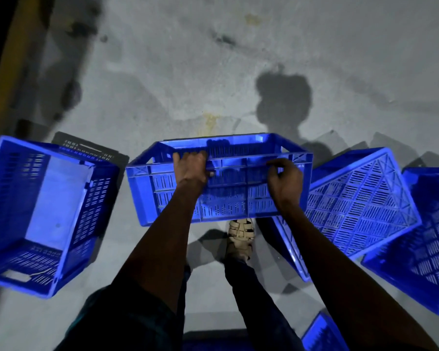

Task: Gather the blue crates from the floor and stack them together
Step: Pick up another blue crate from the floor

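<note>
In the head view, the held crate was gripped by both hands along its near top rim and was seen above the floor, the near wall facing the camera. The left hand was curled over the rim, fingers hooked inside. The right hand was pinched onto the same rim further right, fingers bent round the edge. Both grips were closed on the crate.

Well left of the grips, an open crate was seen tipped on the floor. Just right of the right grip, an upturned crate lay tilted, its lattice base up, and beyond it a further crate was cut off by the frame edge. Below the grips, a sandalled foot stood under the held crate.

Because both grips sat on one long side only, the far side was judged likely to swing down, and the rim could slip from the lighter right pinch. A dropped crate would probably strike the foot or the upturned crate beside it.

Whether the held crate was fully off the floor could not be told. Its base was hidden by the near wall. Blue pieces at the bottom edge were cut off and could not be identified. Dim light and blur obscured the floor's far left.
</note>
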A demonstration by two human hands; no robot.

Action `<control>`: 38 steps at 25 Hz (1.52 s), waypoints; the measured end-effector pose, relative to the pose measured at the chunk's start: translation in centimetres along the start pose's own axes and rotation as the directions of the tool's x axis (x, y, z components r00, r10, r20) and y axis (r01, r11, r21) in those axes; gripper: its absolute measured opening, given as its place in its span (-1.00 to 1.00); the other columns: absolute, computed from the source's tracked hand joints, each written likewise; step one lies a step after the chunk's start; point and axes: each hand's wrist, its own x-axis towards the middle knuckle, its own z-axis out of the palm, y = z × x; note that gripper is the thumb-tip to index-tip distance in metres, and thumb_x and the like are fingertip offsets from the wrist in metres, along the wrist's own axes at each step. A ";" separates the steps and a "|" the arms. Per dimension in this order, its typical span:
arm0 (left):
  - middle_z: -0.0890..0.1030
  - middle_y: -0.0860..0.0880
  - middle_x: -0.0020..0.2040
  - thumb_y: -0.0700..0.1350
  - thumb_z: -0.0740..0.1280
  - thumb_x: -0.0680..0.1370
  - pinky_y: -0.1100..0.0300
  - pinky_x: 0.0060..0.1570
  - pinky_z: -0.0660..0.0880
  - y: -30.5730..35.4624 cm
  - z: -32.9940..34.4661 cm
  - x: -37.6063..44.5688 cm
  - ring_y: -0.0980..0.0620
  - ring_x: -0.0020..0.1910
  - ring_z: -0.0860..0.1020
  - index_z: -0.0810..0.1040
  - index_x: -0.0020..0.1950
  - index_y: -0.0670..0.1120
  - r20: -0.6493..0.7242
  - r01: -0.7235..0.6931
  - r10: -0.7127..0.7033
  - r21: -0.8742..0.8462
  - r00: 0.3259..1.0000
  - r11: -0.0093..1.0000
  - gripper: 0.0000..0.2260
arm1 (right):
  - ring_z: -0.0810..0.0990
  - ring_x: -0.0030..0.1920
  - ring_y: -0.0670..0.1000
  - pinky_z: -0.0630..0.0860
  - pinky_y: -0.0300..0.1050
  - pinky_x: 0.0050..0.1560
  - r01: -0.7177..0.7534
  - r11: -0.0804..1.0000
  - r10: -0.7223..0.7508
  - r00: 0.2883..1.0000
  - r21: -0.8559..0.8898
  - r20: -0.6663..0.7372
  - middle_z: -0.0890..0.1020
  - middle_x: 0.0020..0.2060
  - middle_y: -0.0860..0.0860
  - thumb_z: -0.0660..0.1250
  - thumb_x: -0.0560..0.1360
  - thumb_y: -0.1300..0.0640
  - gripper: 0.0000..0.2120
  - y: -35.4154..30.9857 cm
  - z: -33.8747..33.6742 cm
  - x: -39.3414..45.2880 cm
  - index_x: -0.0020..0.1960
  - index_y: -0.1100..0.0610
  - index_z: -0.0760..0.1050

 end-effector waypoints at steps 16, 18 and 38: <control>0.39 -0.03 -0.23 0.06 0.61 0.27 0.11 -0.21 0.36 -2.7 7.0 -4.1 -0.17 -0.12 0.53 0.36 -0.26 -0.05 0.467 -0.074 0.204 -0.282 0.861 0.957 -0.56 | 0.55 0.21 0.22 0.45 0.14 0.20 -0.267 0.888 0.341 0.929 -0.373 0.146 0.54 0.23 0.15 0.36 0.42 -0.08 -0.49 2.6 -1.7 5.5 0.30 0.08 0.39; 0.42 -0.03 -0.23 0.06 0.61 0.28 0.12 -0.21 0.36 -2.5 7.6 -4.3 -0.13 -0.18 0.50 0.40 -0.21 -0.06 0.482 -0.048 0.195 -0.301 0.854 0.953 -0.59 | 0.54 0.22 0.23 0.46 0.12 0.14 -0.252 0.873 0.342 0.926 -0.418 0.157 0.51 0.26 0.16 0.37 0.44 0.00 -0.50 2.3 -1.3 5.9 0.32 0.13 0.36; 0.68 -0.24 -0.08 0.53 0.35 0.24 0.01 -0.02 0.53 -5.6 13.0 -5.2 -0.23 -0.11 0.63 0.65 -0.02 -0.18 0.577 0.532 0.215 -0.814 0.788 0.234 -0.21 | 0.52 0.26 0.29 0.42 0.12 0.20 0.053 0.780 0.195 0.926 -0.623 0.324 0.51 0.28 0.24 0.22 0.52 -0.23 -0.40 -0.5 5.1 11.5 0.37 0.16 0.30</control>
